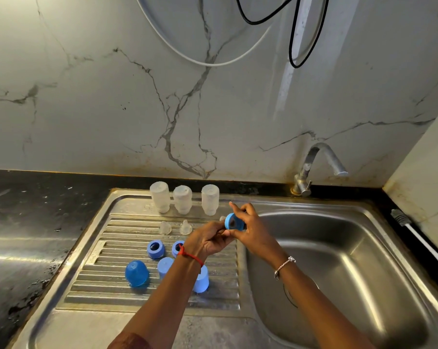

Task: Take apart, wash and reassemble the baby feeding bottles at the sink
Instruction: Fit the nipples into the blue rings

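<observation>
Right hand point(251, 231), left hand point(208, 241) pinch round, hollow blue plastic ring point(234, 222).

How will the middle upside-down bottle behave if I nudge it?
The middle bottle likely tips easily, since it stands on its narrow neck. It looks like empty translucent plastic, so it is probably light and unlikely to break. Its round body might roll on the steel drainboard once down.

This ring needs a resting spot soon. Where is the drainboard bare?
Bare: the flat steel strip in front of the caps, and the ribs left of the rings. Crowded: the middle, from bottles through teats to caps.
</observation>
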